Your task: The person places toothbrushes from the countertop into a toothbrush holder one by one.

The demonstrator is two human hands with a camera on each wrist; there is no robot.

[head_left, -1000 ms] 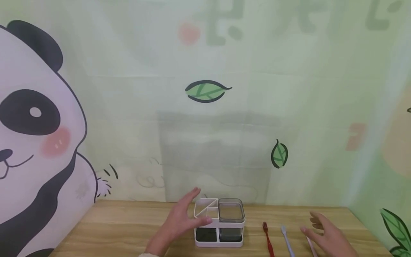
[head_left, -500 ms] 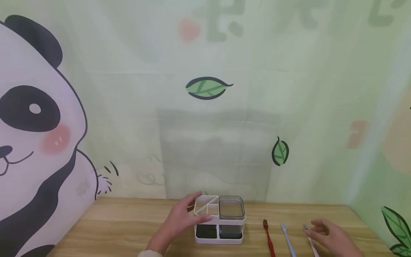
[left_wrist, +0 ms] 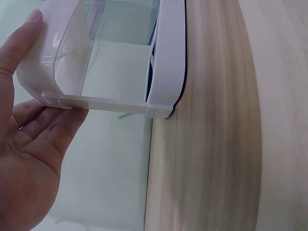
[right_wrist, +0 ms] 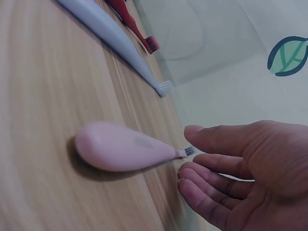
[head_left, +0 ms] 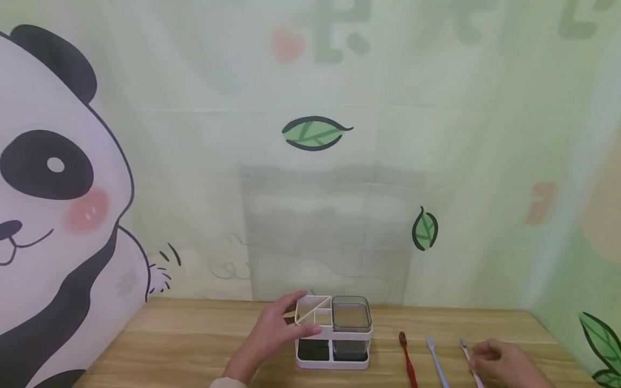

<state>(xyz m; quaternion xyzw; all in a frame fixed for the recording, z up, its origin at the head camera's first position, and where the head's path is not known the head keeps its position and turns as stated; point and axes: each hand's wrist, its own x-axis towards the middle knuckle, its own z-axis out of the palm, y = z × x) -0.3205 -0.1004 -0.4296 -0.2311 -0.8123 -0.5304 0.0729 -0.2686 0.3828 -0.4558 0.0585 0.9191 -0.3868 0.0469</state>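
A white storage rack point(head_left: 333, 335), with a divided top on the left and a clear cup point(head_left: 351, 312) on the right, stands upright on the table. My left hand point(head_left: 271, 328) grips its upper left part, thumb in front and fingers behind, as the left wrist view of the rack point(left_wrist: 168, 53) confirms. At the right, my right hand point(head_left: 506, 364) hovers beside a pink toothbrush point(right_wrist: 120, 147) lying on the wood. Thumb and fingers are apart near the bristle end; whether they touch it I cannot tell.
Left of the pink one lie a light blue toothbrush point(head_left: 436, 361) and a red toothbrush point(head_left: 407, 361), heads pointing away from me. A printed cloth backdrop point(head_left: 194, 161) with a panda rises behind the wooden table point(head_left: 194, 334).
My left hand has closed in on the rack and now grips it. My right hand has lowered and come beside the pink toothbrush, which lies in place.
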